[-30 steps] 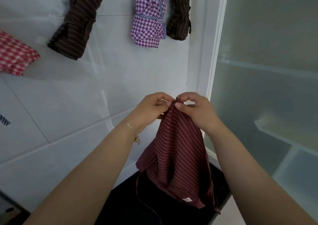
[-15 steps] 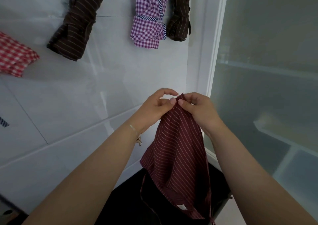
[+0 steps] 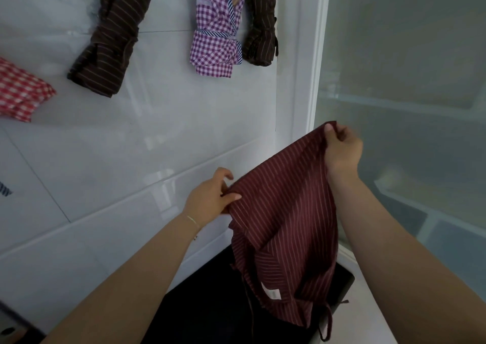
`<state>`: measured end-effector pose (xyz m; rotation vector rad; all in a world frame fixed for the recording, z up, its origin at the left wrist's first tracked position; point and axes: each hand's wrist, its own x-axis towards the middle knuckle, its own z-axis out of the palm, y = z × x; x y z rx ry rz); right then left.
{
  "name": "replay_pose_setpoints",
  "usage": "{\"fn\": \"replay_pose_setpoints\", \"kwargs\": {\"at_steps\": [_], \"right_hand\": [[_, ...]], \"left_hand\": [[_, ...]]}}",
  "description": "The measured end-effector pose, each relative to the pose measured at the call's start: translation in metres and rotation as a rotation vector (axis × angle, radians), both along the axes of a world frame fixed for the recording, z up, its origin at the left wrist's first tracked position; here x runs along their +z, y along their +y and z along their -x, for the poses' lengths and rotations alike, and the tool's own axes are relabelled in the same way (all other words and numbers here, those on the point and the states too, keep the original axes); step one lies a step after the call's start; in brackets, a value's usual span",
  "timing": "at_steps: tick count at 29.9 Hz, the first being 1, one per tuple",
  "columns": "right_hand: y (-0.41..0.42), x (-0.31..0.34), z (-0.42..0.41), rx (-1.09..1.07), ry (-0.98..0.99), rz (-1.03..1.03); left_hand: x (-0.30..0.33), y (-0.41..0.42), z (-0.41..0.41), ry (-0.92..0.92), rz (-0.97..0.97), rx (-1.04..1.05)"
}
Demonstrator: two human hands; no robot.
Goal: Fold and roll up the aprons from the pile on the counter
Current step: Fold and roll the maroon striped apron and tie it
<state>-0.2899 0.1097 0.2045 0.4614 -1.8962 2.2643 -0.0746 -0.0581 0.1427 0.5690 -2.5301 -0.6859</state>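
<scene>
Both the left hand [image 3: 210, 196] and right hand [image 3: 342, 149] pinch the top edge of the maroon striped apron [image 3: 284, 220], held stretched in the air above the counter's [image 3: 131, 138] near right corner

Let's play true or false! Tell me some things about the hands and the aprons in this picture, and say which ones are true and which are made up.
1. Both hands hold the dark red striped apron. True: the left hand pinches one edge and the right hand grips another.
2. The red apron lies flat on the counter. False: it hangs in the air between the hands.
3. A purple checked apron sits beside a rolled brown striped apron. True.
4. The right hand is lower than the left hand. False: the right hand is higher in the picture.
5. The red checked apron is being held. False: it lies on the counter at the left edge, with no hand on it.
</scene>
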Motion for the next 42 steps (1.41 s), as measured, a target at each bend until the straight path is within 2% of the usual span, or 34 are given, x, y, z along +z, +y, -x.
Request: {"fn": "replay_pose_setpoints", "kwargs": {"at_steps": [3,5,6,8,9,10,11,13,15,17,18,19,20,21,23,25,26,28,30,33,35,36,37,39,42], "right_hand": [[0.007,-0.003,0.007,-0.052,-0.026,0.006],[0.009,-0.009,0.009,-0.047,-0.038,-0.003],[0.009,-0.013,0.011,-0.045,-0.053,0.007],[0.012,-0.019,0.014,-0.028,-0.097,0.018],[0.013,-0.019,0.014,-0.019,-0.107,0.006],[0.015,-0.018,0.012,-0.022,-0.097,-0.011],[0.018,-0.014,0.009,-0.044,-0.054,-0.024],[0.024,0.001,0.0,-0.126,0.124,-0.033],[0.028,0.022,-0.012,-0.14,0.334,-0.044],[0.024,0.038,-0.02,-0.048,0.454,-0.166],[0.021,0.042,-0.023,0.016,0.453,-0.245],[0.017,0.042,-0.022,0.062,0.422,-0.303],[0.015,0.039,-0.018,0.077,0.369,-0.329],[0.013,0.031,-0.012,0.068,0.304,-0.336],[0.011,0.008,0.0,0.111,0.14,-0.328],[0.008,-0.017,0.002,0.22,-0.086,-0.251],[0.007,-0.025,0.0,0.23,-0.175,-0.178],[0.003,-0.032,-0.008,0.112,-0.2,-0.035],[0.005,-0.019,-0.018,-0.087,-0.089,0.071],[0.011,0.014,-0.026,-0.193,0.115,0.107],[0.012,0.03,-0.031,-0.093,0.287,-0.043],[0.01,0.034,-0.034,-0.012,0.367,-0.127],[0.008,0.036,-0.038,0.077,0.424,-0.196],[0.002,0.037,-0.055,0.314,0.426,-0.274],[-0.003,0.033,-0.083,0.659,0.342,-0.252]], "left_hand": [[0.002,-0.02,-0.01,-0.103,0.175,0.16],[0.009,-0.026,-0.012,-0.007,0.251,0.279],[0.016,-0.027,-0.012,0.11,0.204,0.314],[0.036,-0.023,-0.013,0.387,-0.055,0.282],[0.046,-0.02,-0.014,0.47,-0.157,0.25],[0.054,-0.02,-0.016,0.466,-0.176,0.228],[0.062,-0.022,-0.017,0.363,-0.119,0.217],[0.075,-0.024,-0.02,-0.05,0.035,0.168],[0.083,-0.021,-0.021,-0.42,0.097,0.148],[0.087,-0.018,-0.022,-0.602,0.193,0.307],[0.088,-0.017,-0.023,-0.575,0.266,0.43],[0.089,-0.015,-0.027,-0.421,0.341,0.551],[0.09,-0.014,-0.03,-0.171,0.356,0.623],[0.092,-0.012,-0.033,0.132,0.293,0.628],[0.102,-0.006,-0.037,0.624,-0.043,0.444],[0.112,0.007,-0.038,0.797,-0.371,0.26],[0.114,0.013,-0.036,0.834,-0.419,0.21],[0.116,0.024,-0.034,0.879,-0.274,0.211],[0.116,0.026,-0.032,0.923,-0.167,0.243],[0.11,0.014,-0.033,0.796,-0.112,0.358],[0.103,0.008,-0.034,0.598,0.204,0.534],[0.099,0.009,-0.033,0.523,0.362,0.554],[0.099,0.013,-0.028,0.471,0.45,0.482],[0.098,0.029,-0.012,0.336,0.381,0.214],[0.097,0.052,0.01,0.146,-0.009,-0.074]]}}
